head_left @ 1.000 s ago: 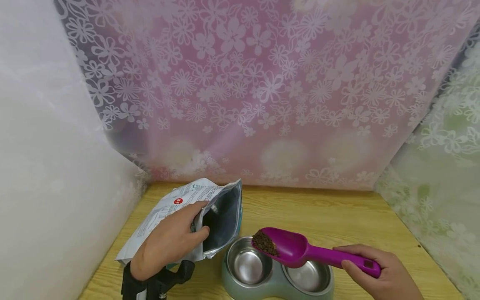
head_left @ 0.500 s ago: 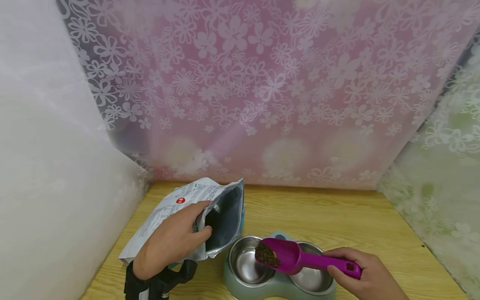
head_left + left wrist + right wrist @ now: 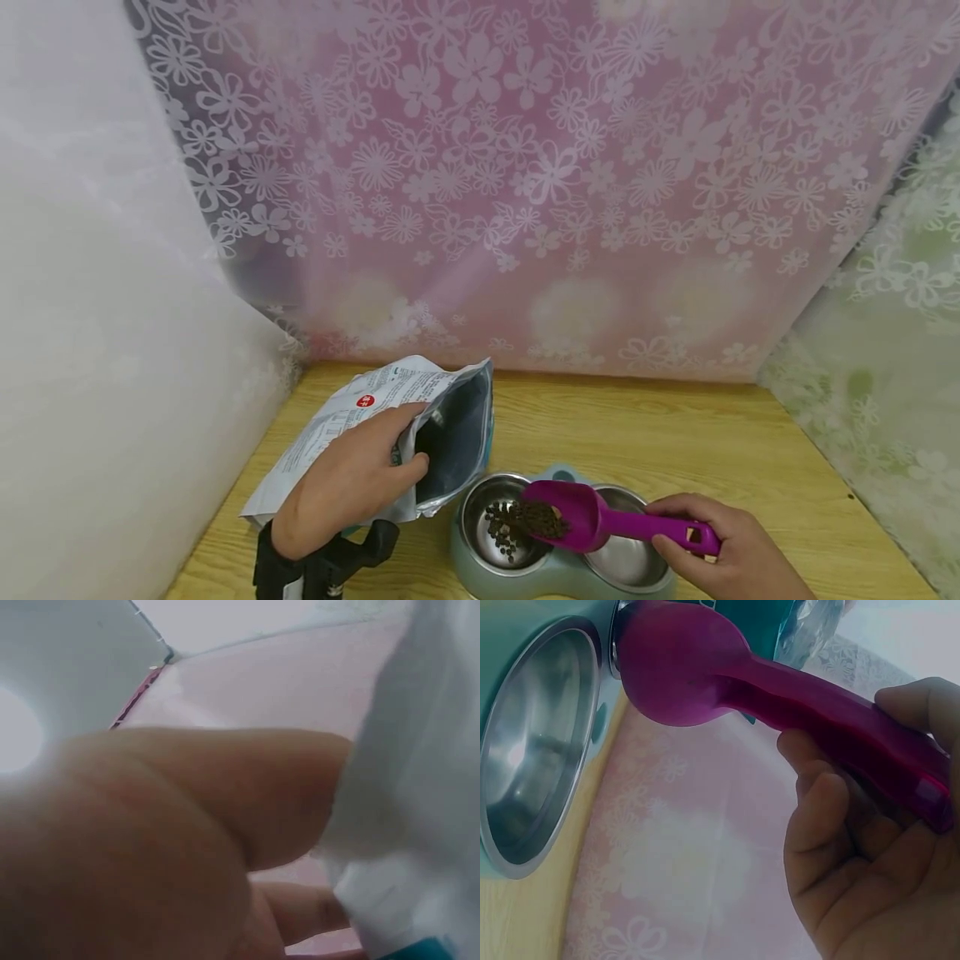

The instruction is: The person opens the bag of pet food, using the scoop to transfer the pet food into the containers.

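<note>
In the head view, the right hand (image 3: 742, 546) grips a magenta scoop (image 3: 588, 521) over the left steel bowl (image 3: 480, 500), kibble (image 3: 506, 521) in both; the left hand (image 3: 356, 479) pinches an open foil bag (image 3: 337, 421). Left wrist: fingers (image 3: 285, 787) touch the bag. Right wrist: fingers (image 3: 821, 814) curl round the scoop's handle (image 3: 840, 712).

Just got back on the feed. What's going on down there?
The person's right hand grips a purple scoop by its handle, with the scoop's front end over the left steel bowl. Some brown pellets lie in that bowl; more sit in the scoop. No pellets show in the visible part of the right steel bowl. The left hand holds the silvery-white bag at its open mouth.
</note>
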Available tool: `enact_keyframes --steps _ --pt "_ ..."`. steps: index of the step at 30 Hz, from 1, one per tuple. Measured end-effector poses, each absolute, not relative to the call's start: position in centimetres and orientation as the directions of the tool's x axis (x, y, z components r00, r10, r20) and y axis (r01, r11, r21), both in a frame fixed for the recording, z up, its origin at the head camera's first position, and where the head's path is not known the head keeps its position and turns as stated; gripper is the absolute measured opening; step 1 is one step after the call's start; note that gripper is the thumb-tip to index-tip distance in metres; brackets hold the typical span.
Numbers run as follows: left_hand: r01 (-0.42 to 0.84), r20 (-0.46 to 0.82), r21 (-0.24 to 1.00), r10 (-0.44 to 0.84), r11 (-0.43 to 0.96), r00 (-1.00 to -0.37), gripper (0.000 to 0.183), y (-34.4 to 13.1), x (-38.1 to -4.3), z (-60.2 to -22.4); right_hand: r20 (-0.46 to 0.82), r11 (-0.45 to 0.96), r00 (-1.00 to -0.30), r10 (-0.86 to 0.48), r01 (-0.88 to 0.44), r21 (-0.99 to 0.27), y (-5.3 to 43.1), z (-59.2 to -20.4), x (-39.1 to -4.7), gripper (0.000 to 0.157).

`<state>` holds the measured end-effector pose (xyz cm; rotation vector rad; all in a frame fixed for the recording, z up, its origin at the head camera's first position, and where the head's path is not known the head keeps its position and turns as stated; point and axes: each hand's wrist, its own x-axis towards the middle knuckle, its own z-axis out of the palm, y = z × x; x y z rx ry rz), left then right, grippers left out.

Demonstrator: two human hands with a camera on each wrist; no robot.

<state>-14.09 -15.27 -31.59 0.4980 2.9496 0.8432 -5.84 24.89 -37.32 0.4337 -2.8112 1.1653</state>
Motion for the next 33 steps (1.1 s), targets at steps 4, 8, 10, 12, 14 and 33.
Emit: enact_keyframes --steps 4,8,10,12,14,33 --pt "0.301 0.063 0.515 0.314 0.802 -0.947 0.058 -15.2 -14.1 -31.6 0.196 0.678 -0.951 -0.237 -0.307 -0.668 24.7 -37.1 -5.8 0.022" --pt "0.3 0.061 0.519 0.315 0.801 -0.947 0.058 -15.3 -14.1 -31.6 0.271 0.676 -0.93 -0.248 -0.367 -0.639 24.4 -37.0 -5.8 0.022" --pt "0.304 0.064 0.521 0.318 0.798 -0.946 0.058 -15.3 -14.1 -31.6 0.304 0.673 -0.919 -0.251 -0.391 -0.628 24.2 -37.0 -5.7 0.023" --pt "0.308 0.067 0.522 0.322 0.795 -0.944 0.057 -15.3 -14.1 -31.6 0.327 0.67 -0.91 -0.256 -0.411 -0.618 24.1 -36.9 -5.7 0.024" --pt "0.316 0.072 0.524 0.328 0.791 -0.942 0.057 -15.4 -14.1 -31.5 0.347 0.665 -0.899 -0.267 -0.432 -0.608 24.0 -36.9 -5.7 0.025" --pt "0.321 0.063 0.524 0.339 0.789 -0.938 0.058 -15.5 -14.2 -31.5 0.603 0.485 -0.588 -0.539 -0.802 -0.349 24.3 -38.3 -7.4 0.052"
